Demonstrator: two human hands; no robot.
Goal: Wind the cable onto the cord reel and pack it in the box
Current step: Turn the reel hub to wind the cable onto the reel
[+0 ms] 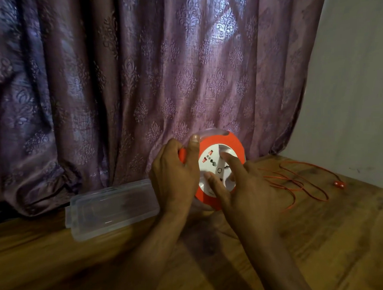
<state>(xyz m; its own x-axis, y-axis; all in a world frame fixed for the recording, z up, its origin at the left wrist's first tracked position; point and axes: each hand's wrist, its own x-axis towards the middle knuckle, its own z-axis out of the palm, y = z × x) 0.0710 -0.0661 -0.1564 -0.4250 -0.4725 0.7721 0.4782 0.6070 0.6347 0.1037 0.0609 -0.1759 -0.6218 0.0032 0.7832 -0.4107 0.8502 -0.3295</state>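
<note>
A clear plastic box point(112, 208) lies on the wooden floor point(82, 274). The left hand point(173, 174) grips the round orange-and-white cord reel point(218, 165) by its rim — right hand point(245, 191) fingers spread, touching its white face. The thin red cable point(300, 183) lies loose to the right.

Bare floor point(104, 273) front-left and front-centre: open approach, nothing on it. Box point(112, 208) lies flat on the floor left of the left hand point(174, 179), its near end just beside the wrist, so a low pass leftward is blocked there. Curtain point(137, 81) hangs right behind the reel point(221, 170) and box; no room behind either. Right side: loose cable point(300, 180) loops across the floor with its plug point(339, 184) at the far end, a snag risk for any low sweep. Wall point(362, 89) closes off the right beyond that. Floor near-right of the right hand point(251, 190) is free.
</note>
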